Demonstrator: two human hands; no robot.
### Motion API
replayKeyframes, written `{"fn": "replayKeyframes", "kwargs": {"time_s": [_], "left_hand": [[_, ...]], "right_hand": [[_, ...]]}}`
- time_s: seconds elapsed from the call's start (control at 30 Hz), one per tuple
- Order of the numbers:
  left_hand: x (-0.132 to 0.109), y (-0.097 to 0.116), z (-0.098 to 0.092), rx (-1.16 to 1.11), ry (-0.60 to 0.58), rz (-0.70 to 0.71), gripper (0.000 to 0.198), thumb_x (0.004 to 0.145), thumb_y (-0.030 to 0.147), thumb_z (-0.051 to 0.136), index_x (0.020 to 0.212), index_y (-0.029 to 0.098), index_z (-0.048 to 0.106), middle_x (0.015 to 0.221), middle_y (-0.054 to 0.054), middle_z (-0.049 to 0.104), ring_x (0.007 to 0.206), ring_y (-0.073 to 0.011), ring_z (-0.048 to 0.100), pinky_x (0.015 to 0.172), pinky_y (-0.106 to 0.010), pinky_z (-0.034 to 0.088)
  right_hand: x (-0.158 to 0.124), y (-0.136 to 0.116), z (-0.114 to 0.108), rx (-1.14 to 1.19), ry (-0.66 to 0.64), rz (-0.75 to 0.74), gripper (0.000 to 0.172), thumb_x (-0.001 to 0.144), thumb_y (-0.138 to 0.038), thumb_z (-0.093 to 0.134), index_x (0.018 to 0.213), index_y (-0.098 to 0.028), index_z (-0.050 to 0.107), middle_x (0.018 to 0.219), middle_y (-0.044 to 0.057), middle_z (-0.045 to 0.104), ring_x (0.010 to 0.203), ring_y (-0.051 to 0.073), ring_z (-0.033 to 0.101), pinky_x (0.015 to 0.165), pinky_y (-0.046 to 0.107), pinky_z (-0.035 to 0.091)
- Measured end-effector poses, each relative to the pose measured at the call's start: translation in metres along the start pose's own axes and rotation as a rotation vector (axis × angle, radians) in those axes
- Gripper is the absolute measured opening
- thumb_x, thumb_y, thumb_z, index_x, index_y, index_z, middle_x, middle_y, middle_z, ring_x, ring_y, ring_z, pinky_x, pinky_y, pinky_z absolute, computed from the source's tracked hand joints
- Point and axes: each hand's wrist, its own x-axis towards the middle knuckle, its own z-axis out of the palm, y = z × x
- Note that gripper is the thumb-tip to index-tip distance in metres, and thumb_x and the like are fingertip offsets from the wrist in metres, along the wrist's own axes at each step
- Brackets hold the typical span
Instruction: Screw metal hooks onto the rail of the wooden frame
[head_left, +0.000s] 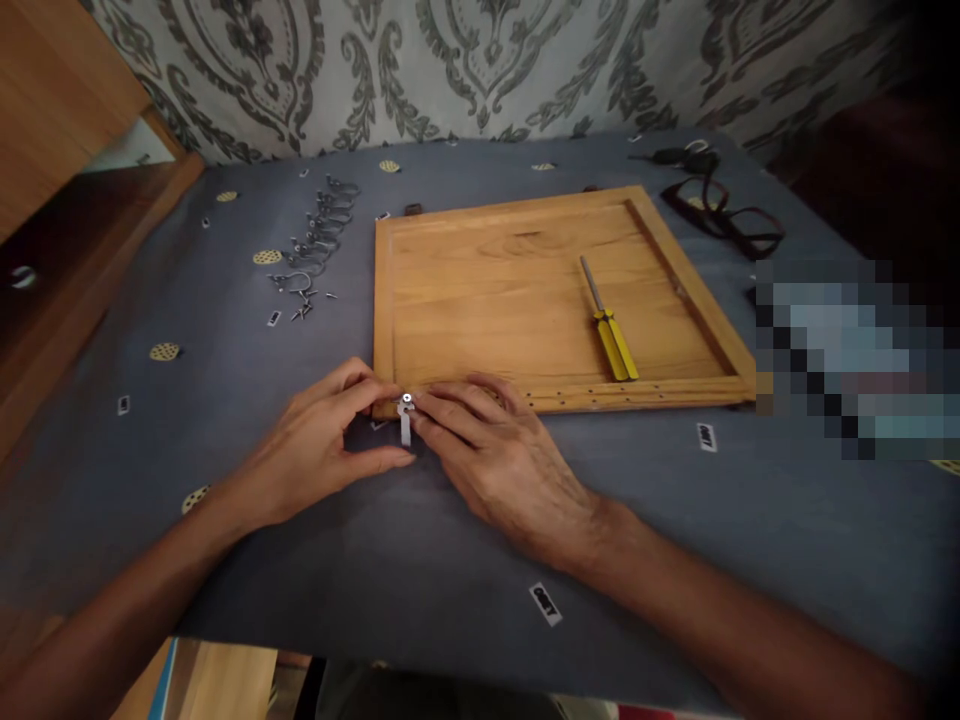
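Observation:
A small metal hook [406, 428] with a screw head [407, 398] in its plate sits at the near left corner of a wooden framed panel [495, 290]. My left hand [322, 440] holds it, index fingertip by the plate and thumb near the lower end. Stretched along the panel's near edge, the fingers of my right hand [502, 455] touch the wood, their tips beside the plate; its thumb is hidden. On the panel lies a screwdriver [615, 345] with a yellow handle, its shaft pointing away from me.
Several curved metal hooks [322, 230] lie in a row left of the panel, with loose screws [304, 303] nearby. Eyeglasses [724, 215] and a dark key-like item [675, 156] rest at the back right. A pixelated patch hides the right side. Patterned fabric [487, 60] rises behind.

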Motion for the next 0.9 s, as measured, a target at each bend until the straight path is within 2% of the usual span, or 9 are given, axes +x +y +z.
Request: {"fn": "replayKeyframes", "kwargs": {"time_s": [0.33,0.57,0.73,0.83,0.87,0.9], "left_hand": [[0.001,-0.006,0.004,-0.044,0.032,0.028,0.034,0.081,0.044,0.072,0.108,0.024,0.066,0.093,0.003,0.057,0.073,-0.0088,0.052,0.068,-0.023,0.045],[0.003,-0.005,0.002,-0.056,0.030,0.033,0.031,0.079,0.042,0.073,0.103,0.023,0.067,0.090,0.004,0.056,0.071,-0.0083,0.052,0.067,-0.022,0.045],[0.003,-0.008,0.005,-0.046,0.039,0.057,0.029,0.081,0.046,0.068,0.100,0.024,0.068,0.087,0.003,0.056,0.070,-0.0096,0.054,0.064,-0.023,0.045],[0.002,-0.013,0.010,-0.039,0.059,0.044,0.034,0.081,0.054,0.066,0.102,0.028,0.068,0.088,0.003,0.057,0.064,-0.0085,0.051,0.061,-0.023,0.043],[0.001,-0.014,0.012,-0.037,0.068,0.046,0.036,0.081,0.056,0.065,0.103,0.029,0.068,0.089,0.003,0.057,0.062,-0.0082,0.050,0.060,-0.023,0.042],[0.001,-0.016,0.013,-0.034,0.077,0.048,0.037,0.081,0.058,0.064,0.103,0.029,0.068,0.090,0.003,0.057,0.061,-0.0080,0.049,0.059,-0.024,0.042]], "right_hand": [[0.000,0.000,0.001,0.004,-0.014,-0.002,0.027,0.096,-0.012,0.048,0.115,-0.014,0.067,0.120,0.008,0.072,0.114,0.025,0.060,0.101,0.046,0.046],[0.000,0.000,0.000,0.037,-0.014,-0.007,0.029,0.093,-0.009,0.050,0.116,-0.009,0.067,0.121,0.012,0.071,0.114,0.027,0.060,0.101,0.048,0.046],[0.000,-0.001,0.001,0.041,0.013,-0.009,0.029,0.094,-0.012,0.047,0.116,-0.013,0.066,0.122,0.009,0.071,0.115,0.024,0.060,0.103,0.046,0.046],[0.001,0.012,-0.012,0.022,0.044,0.007,0.028,0.094,-0.012,0.045,0.113,-0.017,0.066,0.122,0.007,0.071,0.114,0.023,0.060,0.102,0.044,0.047],[0.002,0.018,-0.019,-0.009,0.054,0.052,0.029,0.094,-0.012,0.045,0.112,-0.017,0.066,0.122,0.008,0.070,0.114,0.023,0.060,0.100,0.043,0.048],[0.002,0.026,-0.028,-0.057,0.061,0.159,0.029,0.094,-0.013,0.044,0.112,-0.016,0.066,0.123,0.011,0.068,0.113,0.024,0.061,0.097,0.043,0.049]]}}
